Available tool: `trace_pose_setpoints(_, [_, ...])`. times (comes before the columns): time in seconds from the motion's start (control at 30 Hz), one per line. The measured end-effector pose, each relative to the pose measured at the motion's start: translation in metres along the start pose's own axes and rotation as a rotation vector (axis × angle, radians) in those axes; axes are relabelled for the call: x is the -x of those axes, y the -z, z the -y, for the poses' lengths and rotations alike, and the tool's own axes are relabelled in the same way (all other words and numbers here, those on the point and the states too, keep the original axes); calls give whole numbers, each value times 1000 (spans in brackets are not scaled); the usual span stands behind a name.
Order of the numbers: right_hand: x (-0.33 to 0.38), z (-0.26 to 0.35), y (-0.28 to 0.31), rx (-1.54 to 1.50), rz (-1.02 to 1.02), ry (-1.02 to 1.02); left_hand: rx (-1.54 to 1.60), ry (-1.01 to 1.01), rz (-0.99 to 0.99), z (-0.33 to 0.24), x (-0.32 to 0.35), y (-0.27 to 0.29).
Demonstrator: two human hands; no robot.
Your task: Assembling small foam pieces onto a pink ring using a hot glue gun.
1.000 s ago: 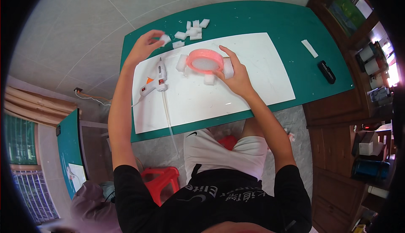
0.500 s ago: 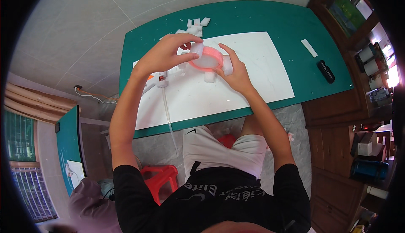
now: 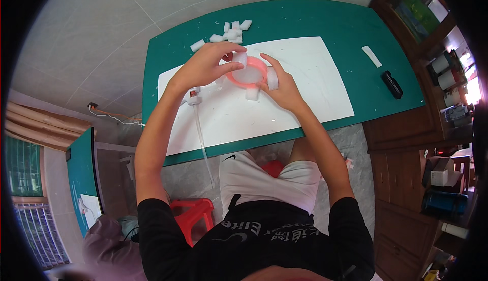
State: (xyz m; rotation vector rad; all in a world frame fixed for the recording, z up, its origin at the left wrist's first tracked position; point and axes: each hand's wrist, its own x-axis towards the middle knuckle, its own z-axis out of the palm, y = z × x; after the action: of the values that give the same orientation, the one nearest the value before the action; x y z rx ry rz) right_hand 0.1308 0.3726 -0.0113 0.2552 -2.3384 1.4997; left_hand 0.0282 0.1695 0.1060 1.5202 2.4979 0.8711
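A pink ring point(image 3: 247, 84) rests on a white board, with white foam blocks around its outer side. One foam block point(image 3: 252, 94) sits at its near edge. My left hand point(image 3: 206, 67) pinches another foam block point(image 3: 239, 58) between thumb and fingers, at the ring's far left edge. Curled round the ring's right side, my right hand point(image 3: 282, 90) grips it beside a third block point(image 3: 273, 77). Below my left wrist lies a white glue gun point(image 3: 193, 96), partly hidden by the forearm, a long clear glue stick point(image 3: 201, 128) reaching from it past the table edge.
Several loose foam pieces point(image 3: 232, 35) lie at the far left of the green table point(image 3: 305, 21). On the right are a white strip point(image 3: 371, 56) and a black case point(image 3: 392, 84). A red stool point(image 3: 192, 217) stands below left; wooden cabinets point(image 3: 401, 179) line the right.
My left hand has shifted very slightly, still pinching the foam block at the ring. My right hand keeps its hold. The view has moved a little.
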Motion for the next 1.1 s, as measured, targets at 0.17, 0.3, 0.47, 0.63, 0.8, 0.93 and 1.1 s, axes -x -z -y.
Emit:
trace_pose_setpoints(0.17, [0,-3,0,-18,16,-45,-1,3,-34,3,0,-6])
trace_pose_setpoints(0.3, [0,-4,-2,-4,5,-30,-173,-36,-102,5,4,-7])
trace_pose_setpoints(0.47, [0,-4,-1,28,16,-50,-86,-14,-123,4,6,-14])
trace_pose_setpoints(0.63, [0,-3,-1,15,26,-60,3,15,-120,-2,7,-17])
trace_pose_setpoints(0.8, [0,-3,-1,-28,62,-85,24,22,-145,-1,8,-20])
trace_pose_setpoints(0.93, [0,0,1,-43,91,-107,27,24,-145,0,10,-21])
trace_pose_setpoints(1.1, [0,-1,1,-45,97,-109,31,28,-154,2,10,-23])
